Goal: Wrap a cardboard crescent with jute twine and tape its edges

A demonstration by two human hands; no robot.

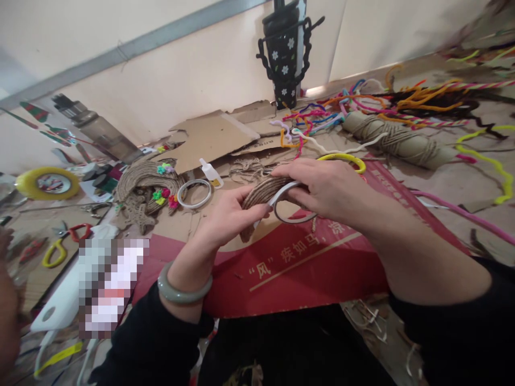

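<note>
Fingers of my left hand point(227, 217) are closed on the left end of a curved strip of brown twine rows point(263, 192). My right hand point(328, 187) grips the strip's right part from above. Under my right fingers hangs a thin white ring point(290, 219), like a narrow roll of tape. A flat white band runs from the ring toward my left thumb. Whether the band is stuck to the twine, I cannot tell. A second white ring point(193, 194) lies left of my hands, beside a small white glue bottle point(211, 172).
Red cardboard point(298, 273) lies beneath my hands. Twine pieces with bright flowers point(151, 182), scissors point(56, 252) and yellow tape point(47, 183) are left. A black tumbler point(285, 59) stands behind; colored cords and a twine spool point(398, 140) lie right. Another person's arm point(8, 300) shows far left.
</note>
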